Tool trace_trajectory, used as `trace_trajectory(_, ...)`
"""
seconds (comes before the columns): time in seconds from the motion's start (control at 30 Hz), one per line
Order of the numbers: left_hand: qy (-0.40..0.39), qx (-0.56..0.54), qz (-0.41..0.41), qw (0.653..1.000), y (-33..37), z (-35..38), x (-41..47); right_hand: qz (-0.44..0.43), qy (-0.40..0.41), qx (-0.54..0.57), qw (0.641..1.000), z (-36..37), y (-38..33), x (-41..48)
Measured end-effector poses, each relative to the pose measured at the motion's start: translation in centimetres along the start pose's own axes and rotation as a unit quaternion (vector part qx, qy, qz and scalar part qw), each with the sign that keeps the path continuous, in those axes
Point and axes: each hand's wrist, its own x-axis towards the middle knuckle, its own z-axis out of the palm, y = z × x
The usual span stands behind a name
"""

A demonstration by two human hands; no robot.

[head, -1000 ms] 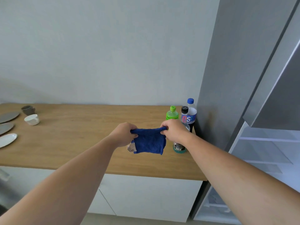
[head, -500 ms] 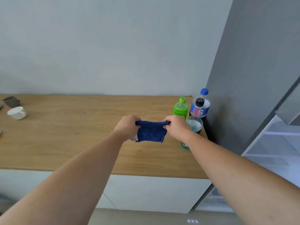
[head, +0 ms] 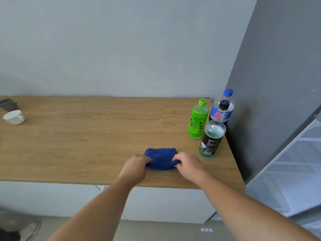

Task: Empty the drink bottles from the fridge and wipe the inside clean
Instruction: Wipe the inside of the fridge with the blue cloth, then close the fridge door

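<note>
Left hand grips the 9 o'clock end of the folded blue cloth; right hand grips the 3 o'clock end. Both are closed on the fabric, fingers curled over its near edge. Cloth lies flat on the wooden countertop, close to the front edge, roughly centre of view.

Three bottles stand upright at about 2 o'clock from the cloth, clustered at the counter's right end against the grey fridge side:
- green tea bottle, green cap, leftmost
- dark-label bottle with teal liquid and black cap, nearest the cloth
- blue-cap bottle at the back, partly hidden behind the dark-label one

Fridge interior is open at 3–4 o'clock, with white shelves visible.

White cup and grey cup sit at 9–10 o'clock on the far left of the counter, just beside each other. A shoe shows at 7 o'clock on the floor.
</note>
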Motion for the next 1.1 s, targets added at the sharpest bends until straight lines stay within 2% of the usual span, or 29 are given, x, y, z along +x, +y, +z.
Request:
trace_trajectory(0.1, -0.026, 0.020, 0.015, 0.999, -0.6, 2.4, -1.8, -0.014, -0.025, -0.017, 0.999, 2.2, 1.0, -1.6)
trace_trajectory(0.2, -0.030, 0.060, 0.029, 0.997, -0.5, 2.6, -2.5, -0.036, -0.012, -0.014, 0.999, 3.4, 1.7, -2.6)
trace_trajectory(0.33, 0.008, 0.099, 0.045, 0.994, 0.0, 2.2, -3.2, -0.090, 0.005, -0.053, 0.994, 3.2, 3.1, -4.6)
trace_trajectory(0.43, 0.031, 0.104, 0.055, 0.993, 1.9, 2.1, -3.0, -0.077, 0.026, -0.056, 0.995, 1.6, 4.9, -6.5)
trace_trajectory(0.63, 0.057, 0.096, 0.108, 0.988, 10.0, 0.8, -1.6, -0.066, 0.128, -0.038, 0.989, -5.0, 6.6, -8.2)
trace_trajectory(0.77, 0.082, 0.105, 0.141, 0.981, 16.4, -0.7, -0.8, -0.058, 0.164, -0.043, 0.984, -9.5, 9.0, -10.5)
trace_trajectory(0.97, 0.099, 0.082, 0.202, 0.971, 27.4, -1.5, -0.7, 0.018, 0.227, -0.058, 0.972, -16.3, 15.5, -17.8)
trace_trajectory(1.1, 0.076, 0.031, 0.252, 0.964, 35.4, 0.0, -1.4, 0.087, 0.272, -0.037, 0.958, -20.1, 20.2, -23.4)
